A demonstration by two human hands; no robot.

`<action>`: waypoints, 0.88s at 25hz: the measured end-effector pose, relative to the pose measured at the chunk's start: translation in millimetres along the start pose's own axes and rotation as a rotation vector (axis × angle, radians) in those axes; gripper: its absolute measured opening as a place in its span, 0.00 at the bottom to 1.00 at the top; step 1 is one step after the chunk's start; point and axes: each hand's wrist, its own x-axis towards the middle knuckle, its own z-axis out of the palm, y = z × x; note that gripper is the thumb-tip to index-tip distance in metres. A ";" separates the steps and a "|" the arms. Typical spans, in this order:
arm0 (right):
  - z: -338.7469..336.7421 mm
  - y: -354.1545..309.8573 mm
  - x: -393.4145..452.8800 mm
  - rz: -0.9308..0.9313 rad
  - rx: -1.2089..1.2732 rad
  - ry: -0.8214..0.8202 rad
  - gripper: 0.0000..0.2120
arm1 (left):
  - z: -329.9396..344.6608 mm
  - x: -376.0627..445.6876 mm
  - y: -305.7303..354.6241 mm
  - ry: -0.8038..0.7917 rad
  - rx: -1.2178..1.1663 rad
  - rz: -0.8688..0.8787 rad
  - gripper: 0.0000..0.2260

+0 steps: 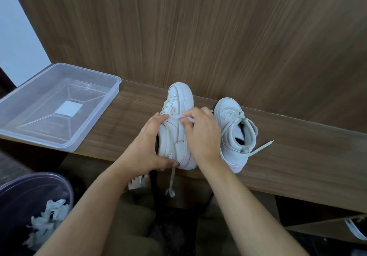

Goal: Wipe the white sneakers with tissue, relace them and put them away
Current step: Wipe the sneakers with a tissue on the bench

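Two white sneakers with pink trim stand on a brown wooden shelf. The left sneaker is tipped onto its side, toe pointing away. My left hand grips its heel and ankle part. My right hand pinches its white shoelace near the eyelets; one lace end hangs over the shelf's front edge. The right sneaker stands upright beside my right hand, with loose laces trailing to the right.
A clear plastic box with nothing in it sits at the shelf's left end. A dark bin holding crumpled tissues stands at the lower left. A wood-panel wall rises behind the shelf. Another shoe shows under the shelf, lower right.
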 end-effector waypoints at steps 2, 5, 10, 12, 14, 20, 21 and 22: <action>1.4 -5.2 -0.8 -0.006 -0.005 -0.042 0.06 | 1.7 -2.5 0.3 -0.021 -0.023 -0.030 0.57; -8.7 -3.2 -39.3 -0.131 0.014 -0.097 0.09 | 4.3 -3.6 6.5 0.003 0.043 -0.022 0.53; -11.0 16.9 -62.9 -0.320 -0.022 0.017 0.08 | 3.7 1.2 12.0 0.046 0.125 -0.008 0.51; -4.2 16.0 -45.5 -0.272 -0.014 0.063 0.02 | 3.9 1.7 12.4 0.057 0.112 -0.013 0.52; -0.8 12.3 -12.2 -0.119 -0.001 0.026 0.08 | 2.6 1.7 13.0 0.054 0.113 -0.022 0.52; -15.8 15.3 -34.8 -0.135 0.019 -0.064 0.05 | -0.6 2.5 11.0 0.030 0.083 -0.041 0.52; -19.2 18.4 -55.9 -0.195 0.002 -0.035 0.05 | -0.5 2.4 11.2 0.027 0.087 -0.040 0.52; -20.8 22.1 -71.1 -0.247 -0.015 -0.019 0.05 | -0.2 2.7 11.5 0.025 0.099 -0.037 0.52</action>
